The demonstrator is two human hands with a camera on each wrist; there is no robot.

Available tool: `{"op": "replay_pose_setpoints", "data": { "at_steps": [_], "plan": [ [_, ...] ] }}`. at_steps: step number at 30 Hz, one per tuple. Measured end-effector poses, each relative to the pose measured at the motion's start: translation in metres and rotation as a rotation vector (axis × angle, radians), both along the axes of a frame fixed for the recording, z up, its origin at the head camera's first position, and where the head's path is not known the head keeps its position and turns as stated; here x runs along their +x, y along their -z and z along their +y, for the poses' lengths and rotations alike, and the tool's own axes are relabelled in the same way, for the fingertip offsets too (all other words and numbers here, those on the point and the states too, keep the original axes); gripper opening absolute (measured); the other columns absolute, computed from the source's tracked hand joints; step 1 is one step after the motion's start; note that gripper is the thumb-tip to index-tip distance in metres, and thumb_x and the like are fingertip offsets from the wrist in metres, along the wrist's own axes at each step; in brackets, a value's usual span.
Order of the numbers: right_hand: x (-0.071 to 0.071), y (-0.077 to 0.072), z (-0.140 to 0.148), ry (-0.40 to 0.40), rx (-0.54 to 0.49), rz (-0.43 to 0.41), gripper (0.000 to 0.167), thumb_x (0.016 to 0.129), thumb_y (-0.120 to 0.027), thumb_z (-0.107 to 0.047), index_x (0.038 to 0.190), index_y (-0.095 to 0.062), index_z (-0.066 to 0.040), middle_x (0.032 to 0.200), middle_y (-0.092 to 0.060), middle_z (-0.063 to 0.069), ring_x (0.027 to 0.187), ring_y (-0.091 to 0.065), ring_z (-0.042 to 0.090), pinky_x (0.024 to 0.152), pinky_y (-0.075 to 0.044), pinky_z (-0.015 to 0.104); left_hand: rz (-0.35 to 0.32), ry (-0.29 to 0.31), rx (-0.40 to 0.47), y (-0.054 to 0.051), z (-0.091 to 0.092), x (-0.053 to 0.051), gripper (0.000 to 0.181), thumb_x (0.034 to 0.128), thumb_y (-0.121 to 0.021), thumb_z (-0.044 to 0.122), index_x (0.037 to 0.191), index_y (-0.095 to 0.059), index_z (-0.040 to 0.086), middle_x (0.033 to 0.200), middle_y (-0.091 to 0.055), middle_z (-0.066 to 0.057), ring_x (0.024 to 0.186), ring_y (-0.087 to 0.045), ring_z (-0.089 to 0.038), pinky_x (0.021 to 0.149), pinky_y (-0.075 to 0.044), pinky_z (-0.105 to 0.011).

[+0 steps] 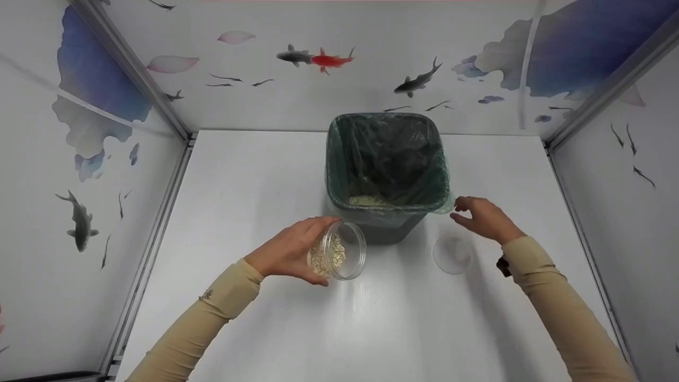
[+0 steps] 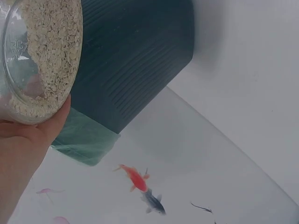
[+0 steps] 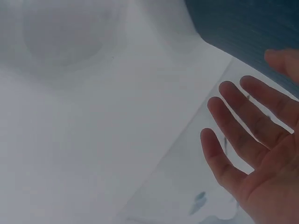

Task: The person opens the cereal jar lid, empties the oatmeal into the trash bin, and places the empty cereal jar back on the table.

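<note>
A clear round jar [image 1: 350, 252] with oat-like flakes [image 1: 321, 257] in it is tilted in my left hand [image 1: 292, 249], whose fingers and thumb wrap its base. In the left wrist view the flakes [image 2: 53, 51] lie against the jar's bottom. A green bin [image 1: 387, 225] with a clear liner stands just beyond the jar, some pale flakes [image 1: 367, 201] inside it. My right hand [image 1: 484, 217] is beside the bin's right front corner, close to the liner's edge; in the right wrist view the hand [image 3: 261, 140] has its fingers spread and holds nothing.
A clear round lid [image 1: 452, 254] lies on the white table [image 1: 254, 329], nearer to me than my right hand. Printed panels with fish and leaf shapes enclose the table at the back [image 1: 350, 90], left [image 1: 42, 159] and right [image 1: 610, 159].
</note>
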State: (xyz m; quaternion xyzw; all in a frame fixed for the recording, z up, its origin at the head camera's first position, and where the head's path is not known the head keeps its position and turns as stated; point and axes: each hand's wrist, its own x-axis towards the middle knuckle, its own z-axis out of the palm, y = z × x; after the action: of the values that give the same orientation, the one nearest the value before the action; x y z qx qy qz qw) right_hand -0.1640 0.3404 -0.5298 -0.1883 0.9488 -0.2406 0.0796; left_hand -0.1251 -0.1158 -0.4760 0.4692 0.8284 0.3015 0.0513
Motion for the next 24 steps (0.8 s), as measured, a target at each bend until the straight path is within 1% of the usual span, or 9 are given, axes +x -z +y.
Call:
{"op": "replay_pose_setpoints", "data": {
  "at_steps": [3, 6, 9, 12, 15, 19, 24],
  "plan": [
    [-0.006, -0.025, -0.003, 0.006, 0.007, 0.059, 0.02, 0.091, -0.064, -0.006, 0.108, -0.065, 0.006, 0.098, -0.067, 0.022, 0.091, -0.064, 0.037, 0.078, -0.05, 0.054, -0.005, -0.01, -0.002, -0.002, -0.002, 0.001, 0.113, 0.0579, -0.09, 0.048, 0.145, -0.034, 0.004, 0.139, -0.046, -0.009, 0.125, -0.047, -0.024, 0.101, -0.041, -0.041],
    [-0.012, -0.047, -0.004, 0.011, -0.012, 0.121, 0.02, 0.093, -0.061, -0.006, 0.109, -0.065, 0.005, 0.098, -0.068, 0.021, 0.09, -0.064, 0.035, 0.076, -0.05, 0.054, -0.01, -0.018, -0.012, -0.003, -0.005, 0.001, 0.113, 0.0583, -0.09, 0.048, 0.146, -0.033, 0.004, 0.139, -0.046, -0.009, 0.125, -0.046, -0.024, 0.101, -0.042, -0.041],
    [-0.018, -0.067, -0.007, 0.02, -0.062, 0.186, 0.017, 0.095, -0.059, -0.006, 0.107, -0.066, 0.004, 0.097, -0.068, 0.019, 0.088, -0.065, 0.034, 0.076, -0.05, 0.053, -0.005, -0.024, -0.025, -0.006, -0.008, 0.002, 0.113, 0.0586, -0.089, 0.049, 0.146, -0.033, 0.005, 0.138, -0.047, -0.009, 0.125, -0.047, -0.024, 0.1, -0.042, -0.041],
    [-0.024, -0.084, -0.013, 0.033, -0.112, 0.215, 0.017, 0.097, -0.057, -0.008, 0.106, -0.067, 0.003, 0.098, -0.068, 0.019, 0.088, -0.065, 0.035, 0.077, -0.05, 0.053, -0.001, -0.03, -0.031, -0.011, -0.011, 0.003, 0.112, 0.0583, -0.09, 0.049, 0.145, -0.034, 0.004, 0.137, -0.048, -0.009, 0.124, -0.048, -0.024, 0.1, -0.043, -0.041],
    [-0.029, -0.096, -0.022, 0.036, -0.137, 0.224, 0.019, 0.098, -0.056, -0.012, 0.104, -0.067, 0.003, 0.097, -0.069, 0.019, 0.087, -0.065, 0.034, 0.078, -0.051, 0.052, -0.016, -0.039, -0.023, -0.016, -0.013, 0.004, 0.112, 0.0583, -0.09, 0.048, 0.145, -0.034, 0.004, 0.136, -0.048, -0.01, 0.123, -0.048, -0.023, 0.099, -0.043, -0.04],
    [-0.035, -0.107, -0.037, 0.048, -0.112, 0.213, 0.024, 0.099, -0.057, -0.019, 0.103, -0.068, 0.002, 0.091, -0.069, 0.016, 0.082, -0.065, 0.032, 0.073, -0.051, 0.05, -0.035, -0.048, -0.012, -0.024, -0.014, 0.004, 0.111, 0.0596, -0.089, 0.048, 0.145, -0.033, 0.004, 0.136, -0.048, -0.01, 0.122, -0.049, -0.024, 0.097, -0.045, -0.041],
    [-0.042, -0.114, -0.055, 0.133, -0.036, 0.146, 0.041, 0.097, -0.059, -0.032, 0.107, -0.067, 0.006, 0.086, -0.068, 0.018, 0.073, -0.063, 0.032, 0.065, -0.051, 0.051, -0.023, -0.046, -0.027, -0.031, -0.012, 0.002, 0.111, 0.06, -0.089, 0.049, 0.145, -0.034, 0.003, 0.136, -0.049, -0.01, 0.121, -0.05, -0.024, 0.097, -0.046, -0.04]
  ]
}}
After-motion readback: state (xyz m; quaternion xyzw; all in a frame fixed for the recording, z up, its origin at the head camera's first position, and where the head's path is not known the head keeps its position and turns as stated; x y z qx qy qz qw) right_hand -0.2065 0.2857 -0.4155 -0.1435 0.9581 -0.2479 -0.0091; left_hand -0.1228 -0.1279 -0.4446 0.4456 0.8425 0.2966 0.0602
